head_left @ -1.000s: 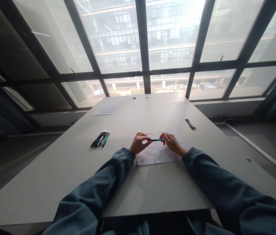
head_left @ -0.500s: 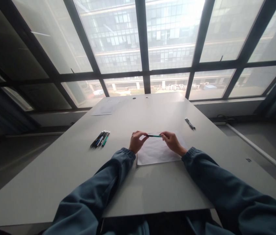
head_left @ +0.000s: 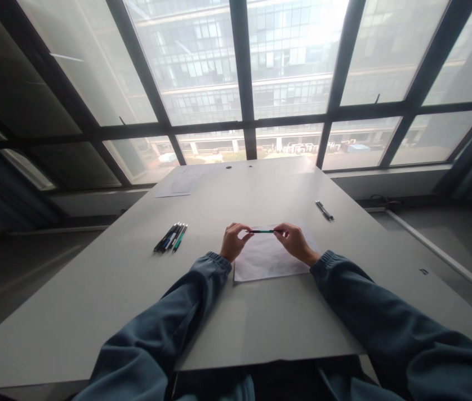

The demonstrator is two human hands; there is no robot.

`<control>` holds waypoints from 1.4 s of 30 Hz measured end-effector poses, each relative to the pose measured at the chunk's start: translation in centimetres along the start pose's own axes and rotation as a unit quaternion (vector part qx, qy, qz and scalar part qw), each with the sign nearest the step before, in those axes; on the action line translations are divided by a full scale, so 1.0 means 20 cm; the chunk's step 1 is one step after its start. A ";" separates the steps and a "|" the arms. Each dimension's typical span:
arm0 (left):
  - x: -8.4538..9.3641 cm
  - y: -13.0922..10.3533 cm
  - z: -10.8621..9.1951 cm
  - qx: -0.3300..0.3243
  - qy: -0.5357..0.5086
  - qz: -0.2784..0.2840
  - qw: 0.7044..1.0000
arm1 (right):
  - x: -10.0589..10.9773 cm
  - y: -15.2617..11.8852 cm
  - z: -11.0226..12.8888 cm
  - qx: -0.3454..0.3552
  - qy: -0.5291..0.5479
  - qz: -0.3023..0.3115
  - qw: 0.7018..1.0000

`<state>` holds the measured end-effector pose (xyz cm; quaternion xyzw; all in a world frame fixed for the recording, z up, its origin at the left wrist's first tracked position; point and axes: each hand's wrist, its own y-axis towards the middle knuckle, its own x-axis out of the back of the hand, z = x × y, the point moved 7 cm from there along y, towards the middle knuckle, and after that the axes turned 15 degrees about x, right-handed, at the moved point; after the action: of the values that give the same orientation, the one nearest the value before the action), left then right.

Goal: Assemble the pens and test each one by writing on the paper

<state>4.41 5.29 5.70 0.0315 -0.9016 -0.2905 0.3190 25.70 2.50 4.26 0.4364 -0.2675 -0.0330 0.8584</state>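
A slim pen [head_left: 263, 231], green in the middle and dark towards its ends, is held level between my two hands. The fingertips of my left hand [head_left: 233, 240] pinch its left end. At the right end, my right hand [head_left: 293, 241] closes thumb and fingers on it. Beneath the pen lies white paper [head_left: 269, 264], partly covered by my right hand. My fingers hide both tips of the pen.
A bunch of several pens [head_left: 171, 238] lies to the left on the white table [head_left: 106, 301]. Farther right are slim dark pens [head_left: 324, 210]. Another sheet of paper [head_left: 175, 186] rests at the back left, and a small dark mark [head_left: 423, 272] shows near the right edge.
My right fingers have shifted slightly on the pen's right end, and a dark part now shows there. My left hand keeps its hold; the other pens and papers stay put.
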 end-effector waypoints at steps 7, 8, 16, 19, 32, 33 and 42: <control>0.01 0.00 0.01 -0.006 -0.005 -0.020 1.000 | -0.01 0.00 0.03 0.020 0.000 0.034 0.999; 0.01 0.00 0.01 -0.007 -0.005 -0.021 1.000 | -0.01 0.00 0.03 0.023 -0.005 0.040 0.999; 0.04 0.00 -0.01 -0.009 0.003 -0.045 0.999 | 0.00 0.02 0.05 0.061 -0.053 0.072 0.994; 0.06 0.00 -0.01 0.003 0.009 -0.071 0.997 | 0.11 0.06 -0.01 0.042 -0.098 -0.009 0.994; 0.03 0.00 0.04 0.018 0.018 -0.060 0.998 | 0.87 -0.09 -0.76 -0.175 -0.280 -0.204 0.922; 0.03 0.00 0.04 0.019 0.018 -0.058 0.998 | 0.90 -0.12 -0.82 -0.203 -0.281 -0.200 0.917; 0.02 0.01 0.05 0.024 0.006 -0.034 0.999 | 0.98 -0.28 -1.01 -0.360 -0.307 -0.110 0.874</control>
<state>3.60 5.77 5.36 0.0715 -0.9047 -0.2790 0.3138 53.34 8.20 -1.15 0.0915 -0.4371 -0.3535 0.8220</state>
